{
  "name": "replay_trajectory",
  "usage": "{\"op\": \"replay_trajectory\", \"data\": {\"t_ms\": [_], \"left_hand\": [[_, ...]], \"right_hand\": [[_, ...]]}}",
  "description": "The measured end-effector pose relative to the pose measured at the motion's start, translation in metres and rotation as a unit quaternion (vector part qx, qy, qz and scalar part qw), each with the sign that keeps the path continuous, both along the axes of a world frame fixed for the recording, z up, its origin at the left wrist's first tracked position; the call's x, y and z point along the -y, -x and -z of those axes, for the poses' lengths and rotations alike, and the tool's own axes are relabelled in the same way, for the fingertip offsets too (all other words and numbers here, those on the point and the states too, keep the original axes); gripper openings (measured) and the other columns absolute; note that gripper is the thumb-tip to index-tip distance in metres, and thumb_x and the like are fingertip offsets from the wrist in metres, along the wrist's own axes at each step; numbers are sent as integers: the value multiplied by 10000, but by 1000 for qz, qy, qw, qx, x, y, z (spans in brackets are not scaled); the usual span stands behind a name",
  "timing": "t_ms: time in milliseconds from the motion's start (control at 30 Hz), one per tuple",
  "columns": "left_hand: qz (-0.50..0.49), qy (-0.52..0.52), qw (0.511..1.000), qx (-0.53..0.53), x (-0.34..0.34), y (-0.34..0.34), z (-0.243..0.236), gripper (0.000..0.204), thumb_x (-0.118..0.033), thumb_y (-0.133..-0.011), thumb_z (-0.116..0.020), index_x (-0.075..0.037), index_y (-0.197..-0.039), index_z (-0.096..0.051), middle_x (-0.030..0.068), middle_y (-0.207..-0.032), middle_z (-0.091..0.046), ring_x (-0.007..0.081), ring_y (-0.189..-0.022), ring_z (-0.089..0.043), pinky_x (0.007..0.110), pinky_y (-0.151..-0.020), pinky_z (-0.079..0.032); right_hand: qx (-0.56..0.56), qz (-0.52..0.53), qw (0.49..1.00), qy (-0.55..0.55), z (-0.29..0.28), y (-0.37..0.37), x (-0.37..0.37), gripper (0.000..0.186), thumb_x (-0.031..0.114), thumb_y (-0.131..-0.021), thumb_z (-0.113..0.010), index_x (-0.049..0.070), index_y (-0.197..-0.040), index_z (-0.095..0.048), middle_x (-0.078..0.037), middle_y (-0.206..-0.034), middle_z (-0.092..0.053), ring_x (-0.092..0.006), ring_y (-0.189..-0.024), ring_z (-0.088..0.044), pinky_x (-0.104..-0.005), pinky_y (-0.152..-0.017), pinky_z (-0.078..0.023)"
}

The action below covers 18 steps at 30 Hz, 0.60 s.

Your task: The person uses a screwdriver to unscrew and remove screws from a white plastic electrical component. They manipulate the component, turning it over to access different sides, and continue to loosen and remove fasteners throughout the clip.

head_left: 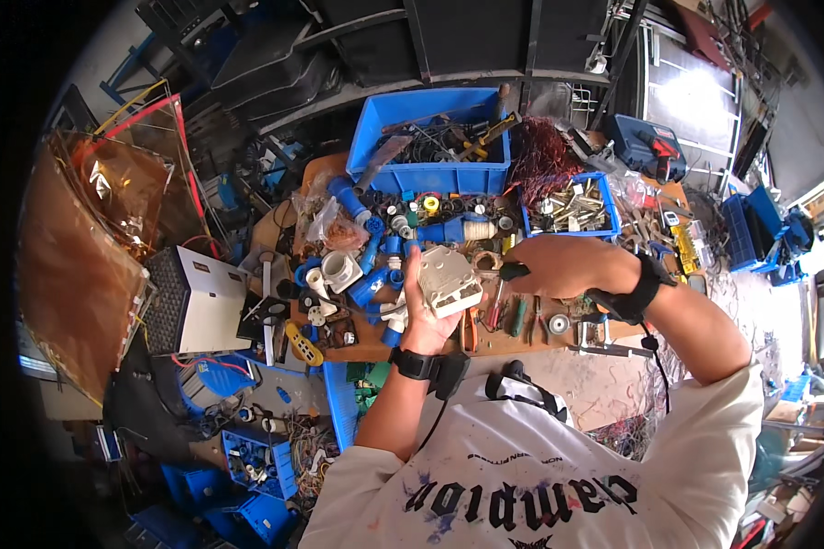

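At centre, left hand (pixel 428 325) cups case (pixel 450 279), probably light, stiff, best held by edges; right hand (pixel 563 265) closes round tool (pixel 515 272)

I see big, curly black letters (pixel 522 499) across the white shirt (pixel 549 439), with small black letters (pixel 513 447) near them. The white box (pixel 211 311) has a tiny dark mark (pixel 201 266), too small to read.

Cream housing (pixel 450 282), plain blue bin (pixel 439 180), brown tabletop (pixel 513 345), white shirt (pixel 558 448) black-lettered and purple-flecked
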<state>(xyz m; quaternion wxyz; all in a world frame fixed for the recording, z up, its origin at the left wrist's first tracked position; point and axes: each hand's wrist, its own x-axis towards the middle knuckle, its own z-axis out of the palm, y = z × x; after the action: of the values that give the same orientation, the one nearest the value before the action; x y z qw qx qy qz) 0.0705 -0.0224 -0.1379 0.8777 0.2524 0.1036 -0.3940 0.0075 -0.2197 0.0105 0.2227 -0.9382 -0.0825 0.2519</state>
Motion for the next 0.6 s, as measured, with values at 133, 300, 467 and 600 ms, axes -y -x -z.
{"op": "replay_trajectory", "data": {"t_ms": [133, 300, 467, 600], "left_hand": [[22, 28, 999, -9, -4, 2, -13, 587, -600, -902, -469, -44, -951, -649, 183, -859, -669, 335, -757, -674, 516, -618, -583], [11, -2, 1000, -24, -2, 7, -24, 615, -606, -903, -461, -21, -952, -644, 180, -839, -665, 335, -742, -667, 516, -604, -581], [76, 36, 996, -35, -3, 10, -24, 630, -666, -857, -502, -64, -994, -628, 194, -862, -656, 341, -738, -663, 528, -624, -581], [119, 117, 984, -54, -2, 18, -30, 643, -636, -903, -451, -33, -1035, -631, 213, -888, -648, 343, -774, -652, 527, -655, -583]], "right_hand": [[32, 18, 999, -14, -17, 13, -4, 285, 233, -848, -590, -24, -964, -626, -228, -914, -655, -396, -922, -632, -460, -799, -489], [55, 29, 998, 12, -31, 21, -8, 247, 203, -838, -588, -11, -953, -632, -215, -922, -660, -387, -903, -639, -452, -802, -502], [91, -28, 995, 38, -43, 22, 2, 231, 196, -822, -603, 1, -940, -644, -208, -905, -662, -377, -887, -647, -458, -803, -511], [170, -89, 980, 52, -51, 22, 8, 249, 213, -814, -627, 13, -960, -643, -197, -847, -662, -375, -849, -648, -464, -772, -513]]}}
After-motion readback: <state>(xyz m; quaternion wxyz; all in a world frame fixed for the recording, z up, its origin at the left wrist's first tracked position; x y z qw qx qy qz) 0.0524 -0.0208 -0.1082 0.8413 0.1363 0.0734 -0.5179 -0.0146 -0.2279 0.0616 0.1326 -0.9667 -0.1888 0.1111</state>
